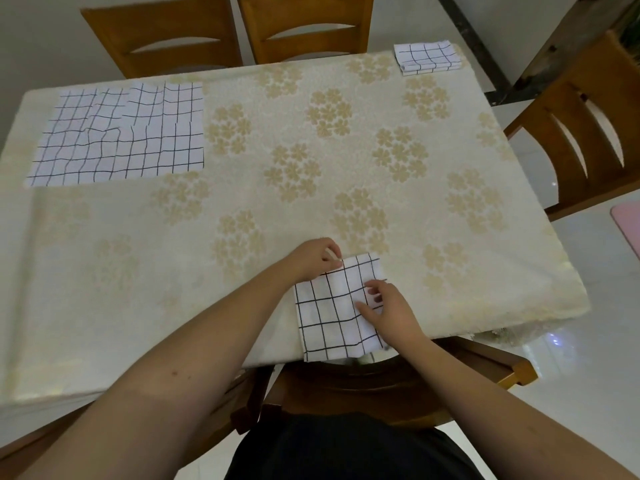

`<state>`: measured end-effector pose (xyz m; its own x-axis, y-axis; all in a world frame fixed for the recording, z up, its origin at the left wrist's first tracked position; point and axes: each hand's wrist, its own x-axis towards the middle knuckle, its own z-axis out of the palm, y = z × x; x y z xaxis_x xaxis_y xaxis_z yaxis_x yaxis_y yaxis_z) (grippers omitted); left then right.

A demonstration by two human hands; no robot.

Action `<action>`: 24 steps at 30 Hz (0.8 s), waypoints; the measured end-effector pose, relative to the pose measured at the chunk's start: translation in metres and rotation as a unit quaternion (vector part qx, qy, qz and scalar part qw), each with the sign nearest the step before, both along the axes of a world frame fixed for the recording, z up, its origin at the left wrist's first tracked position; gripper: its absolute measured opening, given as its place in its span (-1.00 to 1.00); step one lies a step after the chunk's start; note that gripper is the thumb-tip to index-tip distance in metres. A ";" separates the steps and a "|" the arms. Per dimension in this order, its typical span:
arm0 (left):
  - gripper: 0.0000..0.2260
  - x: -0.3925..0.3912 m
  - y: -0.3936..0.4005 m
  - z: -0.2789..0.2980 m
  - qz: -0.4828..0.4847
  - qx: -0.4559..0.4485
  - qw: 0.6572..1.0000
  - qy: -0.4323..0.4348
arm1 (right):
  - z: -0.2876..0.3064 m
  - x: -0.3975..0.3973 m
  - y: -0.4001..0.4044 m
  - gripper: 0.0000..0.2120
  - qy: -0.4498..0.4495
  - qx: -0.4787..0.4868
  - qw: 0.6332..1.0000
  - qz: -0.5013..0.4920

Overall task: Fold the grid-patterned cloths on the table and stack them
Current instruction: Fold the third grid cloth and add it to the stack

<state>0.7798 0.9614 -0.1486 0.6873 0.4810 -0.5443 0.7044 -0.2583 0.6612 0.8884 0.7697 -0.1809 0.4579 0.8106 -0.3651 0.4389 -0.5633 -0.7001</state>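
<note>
A white cloth with a black grid (332, 313), folded into a narrow rectangle, lies at the table's near edge, and its lower end hangs slightly over. My left hand (317, 258) pinches its far left corner. My right hand (388, 311) rests on its right side with fingers spread, pressing it down. Unfolded grid cloths (124, 133) lie flat and overlapping at the far left of the table. A small stack of folded grid cloths (427, 57) sits at the far right corner.
The table (294, 168) carries a cream cloth with a tan flower print. Two wooden chairs (225, 32) stand behind it, another chair (588, 133) at the right, and one below me at the near edge.
</note>
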 end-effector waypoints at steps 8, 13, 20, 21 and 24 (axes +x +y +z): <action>-0.80 -0.022 0.005 0.037 0.046 0.035 0.991 -0.120 | 0.008 -0.013 0.013 -0.52 -0.032 0.055 0.998 -0.002; -0.76 -0.037 0.017 0.054 0.027 0.081 0.989 -0.122 | 0.014 -0.002 0.019 -0.85 -0.059 0.089 0.994 -0.016; -0.76 -0.047 0.019 0.065 -0.004 0.125 0.985 -0.115 | 0.019 0.003 0.030 -0.41 -0.086 0.070 0.992 0.059; -0.77 -0.045 0.017 0.068 -0.006 0.129 0.984 -0.121 | 0.020 -0.001 0.032 -0.36 -0.079 0.068 0.992 0.073; -0.80 -0.040 0.013 0.079 -0.011 0.147 0.977 -0.153 | 0.028 -0.006 0.041 -0.53 -0.066 0.063 0.993 0.070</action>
<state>0.7396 0.9748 -0.0693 0.8081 0.5688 -0.1528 0.4777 -0.4813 0.7350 0.8825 0.8106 -0.1527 0.3752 0.9048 -0.2016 0.5987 -0.4025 -0.6925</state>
